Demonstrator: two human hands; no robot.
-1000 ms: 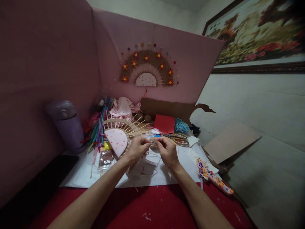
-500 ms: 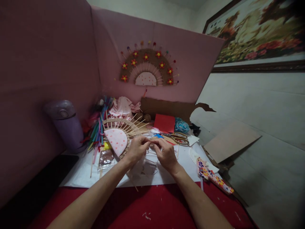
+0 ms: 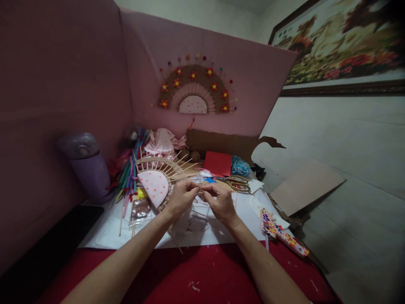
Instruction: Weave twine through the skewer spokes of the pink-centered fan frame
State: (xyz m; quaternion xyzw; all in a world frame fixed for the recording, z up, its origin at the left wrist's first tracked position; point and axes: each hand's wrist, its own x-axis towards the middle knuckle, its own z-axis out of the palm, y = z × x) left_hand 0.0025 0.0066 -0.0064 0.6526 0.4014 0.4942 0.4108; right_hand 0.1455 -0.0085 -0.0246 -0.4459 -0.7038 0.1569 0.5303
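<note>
My left hand (image 3: 182, 198) is closed in a pinch, its fingertips close to those of my right hand (image 3: 220, 202), which pinches too. Whatever lies between the fingertips is too small to make out. Left of my left hand rests a half-round craft piece (image 3: 154, 186) with a pink dotted centre, sticks fanning outward and a twine band. Part of its lower right edge is hidden behind my left hand. Thin sticks and gold-handled scissors (image 3: 238, 182) lie just beyond my right hand.
A purple bottle (image 3: 89, 169) stands at the left beside colourful pipe cleaners (image 3: 128, 177). Behind are red paper (image 3: 217, 163), blue yarn (image 3: 240, 166) and brown cardboard (image 3: 221, 145). A finished-looking fan (image 3: 193, 80) hangs on the pink panel. A flowered glue gun-like object (image 3: 284, 234) lies right.
The whole view has shifted very slightly. Both hands keep nearly the same pinched pose, with the fingertips still close together.
</note>
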